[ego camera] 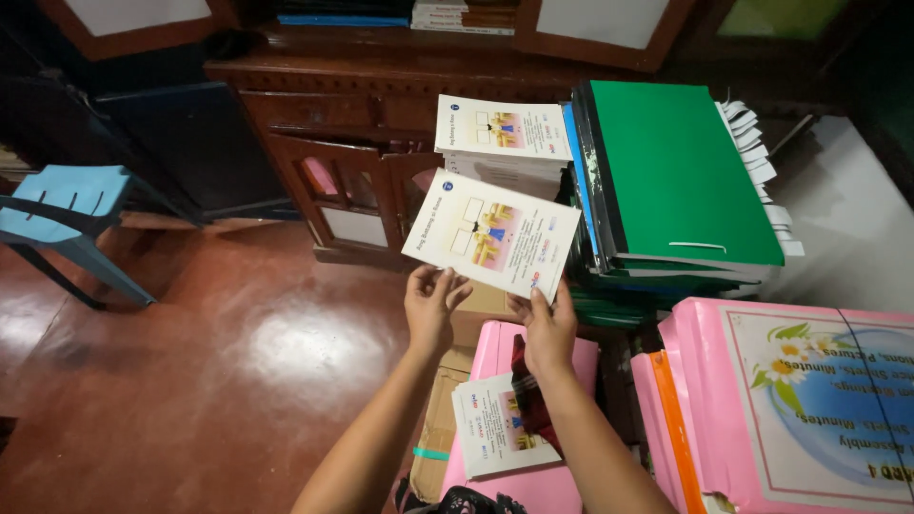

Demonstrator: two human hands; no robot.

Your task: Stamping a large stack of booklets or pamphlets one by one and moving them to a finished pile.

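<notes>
Left to right: your left hand [430, 306] is pinching the near left edge of a white booklet [492, 233], fingers closed on it. Your right hand [546, 328] is gripping its near right edge, holding it up in the air before the booklet stack [503, 143]. That stack is sitting beside the green folders [676, 181]. One more booklet [500, 426] is lying below on the pink folder [495, 357], not yet lifted.
</notes>
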